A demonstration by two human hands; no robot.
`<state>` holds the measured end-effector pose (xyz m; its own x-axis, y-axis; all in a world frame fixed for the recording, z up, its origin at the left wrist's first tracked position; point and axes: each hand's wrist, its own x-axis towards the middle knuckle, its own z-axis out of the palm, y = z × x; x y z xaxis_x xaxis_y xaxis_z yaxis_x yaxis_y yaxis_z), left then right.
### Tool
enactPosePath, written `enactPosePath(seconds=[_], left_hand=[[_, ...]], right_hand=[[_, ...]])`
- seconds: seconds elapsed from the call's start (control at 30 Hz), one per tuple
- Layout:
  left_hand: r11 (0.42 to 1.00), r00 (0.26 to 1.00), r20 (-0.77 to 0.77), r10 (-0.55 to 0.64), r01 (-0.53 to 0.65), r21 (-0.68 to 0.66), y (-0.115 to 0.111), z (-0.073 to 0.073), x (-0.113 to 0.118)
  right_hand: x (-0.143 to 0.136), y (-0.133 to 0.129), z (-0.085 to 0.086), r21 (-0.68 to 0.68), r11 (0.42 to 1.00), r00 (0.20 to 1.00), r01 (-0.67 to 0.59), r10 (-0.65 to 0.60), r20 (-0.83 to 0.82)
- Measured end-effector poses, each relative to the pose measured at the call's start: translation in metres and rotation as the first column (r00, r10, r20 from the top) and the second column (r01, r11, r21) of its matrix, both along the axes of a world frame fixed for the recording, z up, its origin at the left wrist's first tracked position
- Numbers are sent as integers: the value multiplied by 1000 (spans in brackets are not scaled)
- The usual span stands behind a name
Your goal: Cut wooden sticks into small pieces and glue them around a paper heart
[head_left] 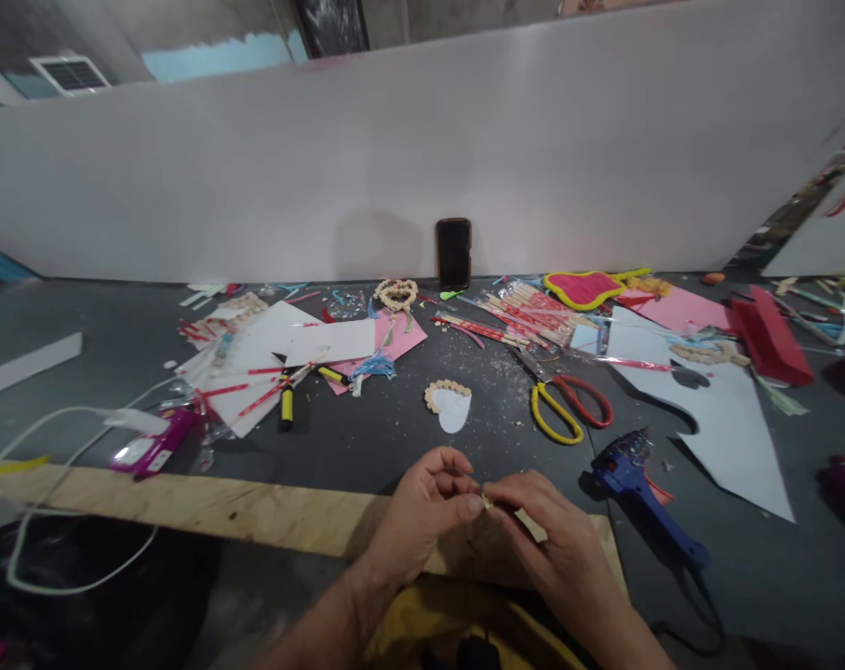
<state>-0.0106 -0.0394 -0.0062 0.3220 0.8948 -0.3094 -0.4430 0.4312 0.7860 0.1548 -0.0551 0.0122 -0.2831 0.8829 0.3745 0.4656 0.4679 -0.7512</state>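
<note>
My left hand (433,507) and my right hand (544,521) meet at the table's front edge, fingertips pinched together. Between them is a small pale piece (487,502), too small to name. Just beyond lies a white paper heart (453,411), its upper left edge lined with light brown bits. Scissors with one yellow and one red handle (569,405) rest to the right of the heart. Farther right, a blue glue gun (642,493) lies on its side, its nozzle end pointing away from me.
A phone (454,253) leans against the white panel (422,149) at the back. Paper sheets (269,349), red-wrapped sticks (527,316) and a beaded heart (396,295) lie before it. At left are a magenta glue gun (155,445) and white cable (42,507). White cut paper (736,428) lies right.
</note>
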Motion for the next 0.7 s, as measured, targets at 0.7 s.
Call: enactPosePath(seconds=[0.7], left_hand=[[1000, 1000, -3, 14, -14, -9, -2, -2, 4]], right_hand=[[-1, -1, -9, -198, 980, 983, 11, -47, -178]])
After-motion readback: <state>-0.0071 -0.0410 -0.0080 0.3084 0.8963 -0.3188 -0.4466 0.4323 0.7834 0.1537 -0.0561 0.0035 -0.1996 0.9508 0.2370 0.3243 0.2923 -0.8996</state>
